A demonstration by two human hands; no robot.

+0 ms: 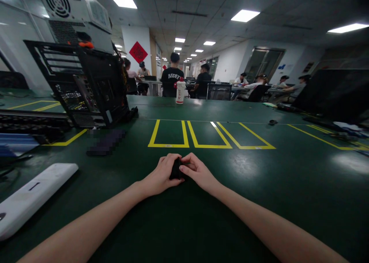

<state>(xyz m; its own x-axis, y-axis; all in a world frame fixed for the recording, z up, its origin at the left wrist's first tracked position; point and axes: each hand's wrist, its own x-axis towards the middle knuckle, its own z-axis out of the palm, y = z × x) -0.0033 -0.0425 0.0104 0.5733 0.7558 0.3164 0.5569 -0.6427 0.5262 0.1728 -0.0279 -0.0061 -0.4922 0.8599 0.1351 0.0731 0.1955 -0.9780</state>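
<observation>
In the head view, a small black object (175,171) is held low over the green table, just in front of me. Its kind cannot be made out, since fingers cover much of it. My left hand (161,175) is closed around its left side, with the thumb at the bottom and the fingers over the top. From the other side, my right hand (201,174) has thumb and fingertips drawn together against its right edge. Beyond both hands, yellow tape outlines (210,146) mark the table.
To the left stand an open black computer case (99,90) with a metal unit on top, a dark pixelated item (106,142) and a long white device (37,194). A white bottle (180,91) stands at the far edge. A small black ring (272,122) lies right. Several people sit beyond.
</observation>
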